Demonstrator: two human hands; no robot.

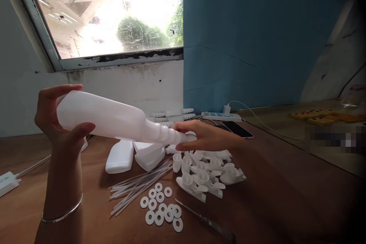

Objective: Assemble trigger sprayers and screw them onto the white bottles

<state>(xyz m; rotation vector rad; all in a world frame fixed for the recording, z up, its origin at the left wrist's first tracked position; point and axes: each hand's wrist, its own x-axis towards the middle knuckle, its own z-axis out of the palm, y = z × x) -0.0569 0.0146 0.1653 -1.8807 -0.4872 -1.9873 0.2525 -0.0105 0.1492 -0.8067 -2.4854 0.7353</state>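
Observation:
A white plastic bottle (105, 116) is held nearly level above the table, its narrow ribbed neck pointing right. My left hand (58, 112) grips its broad base, thumb below and fingers over the far edge. At the neck end my right hand (203, 135) pinches with thumb and fingers; a small pale piece (191, 136) shows between them, and whether it belongs to the bottle I cannot tell. Below lie white spray heads (203, 175), thin white tubes (140, 185) and several white ring washers (159, 197).
More white bottles (120, 156) lie behind the tubes. A thin metal tool with a dark handle (208, 222) rests near the front. Farther back are a phone (237, 129) and a power strip (221, 116) with a plugged-in charger. A white adapter (8, 183) sits at far left.

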